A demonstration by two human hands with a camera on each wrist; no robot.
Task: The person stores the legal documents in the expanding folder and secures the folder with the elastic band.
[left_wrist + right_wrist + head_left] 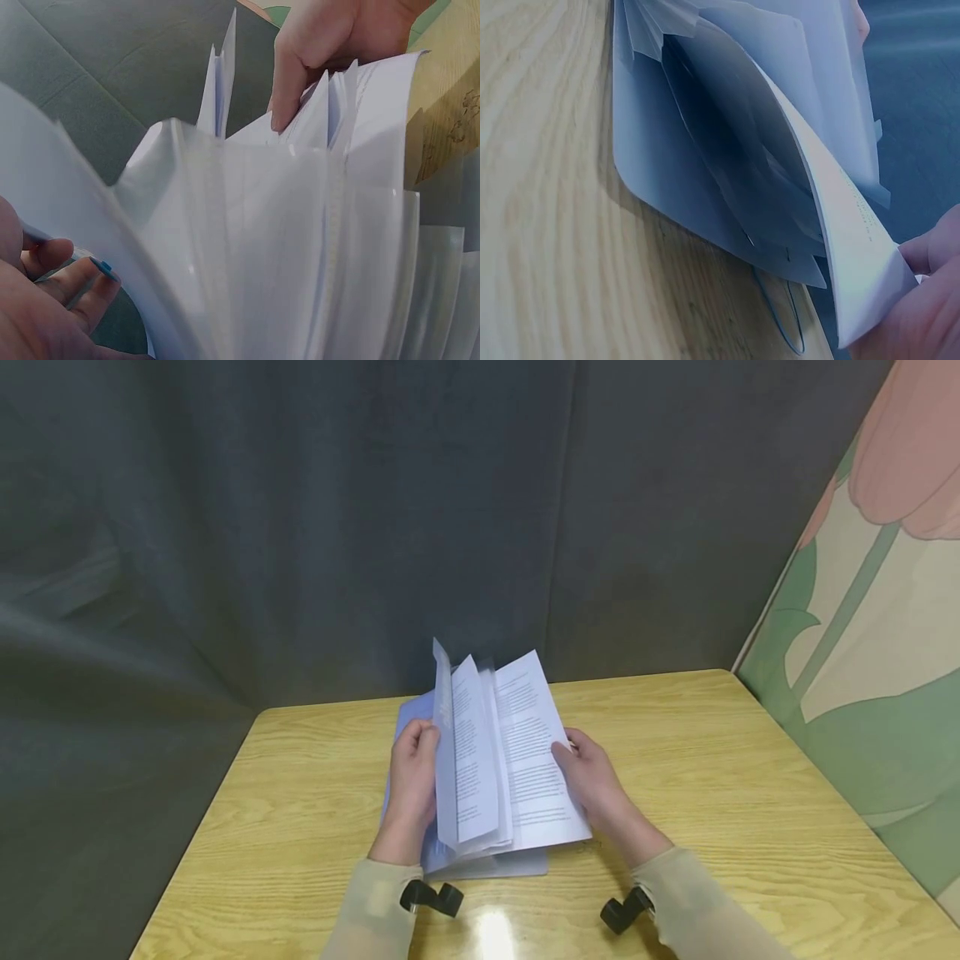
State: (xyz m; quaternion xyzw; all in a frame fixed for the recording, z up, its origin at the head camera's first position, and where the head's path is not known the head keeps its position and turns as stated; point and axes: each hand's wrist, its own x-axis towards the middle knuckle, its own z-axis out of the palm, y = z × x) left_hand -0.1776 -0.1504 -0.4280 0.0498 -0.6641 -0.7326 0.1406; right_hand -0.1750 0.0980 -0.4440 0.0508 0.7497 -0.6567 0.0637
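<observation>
A pale blue, translucent expanding file folder (446, 785) stands spread on the table, its pleated pockets (277, 247) fanned apart in the left wrist view. My left hand (412, 772) grips its left side, fingers curled at the cover's edge. Between thumb and fingers, my right hand (594, 777) pinches the right edge of printed white sheets (536, 752), which lean out of the folder. Another printed sheet (471, 752) shows between the pockets on the left. From the right wrist, the held paper (855, 247) looks bent, and its lower part is partly within the folder.
The wood-grain table (300, 810) extends around the folder. A dark curtain (412, 527) hangs behind it, and a tulip-patterned panel (885, 652) stands at the right. A thin elastic cord loop (799, 330) hangs near the folder's corner.
</observation>
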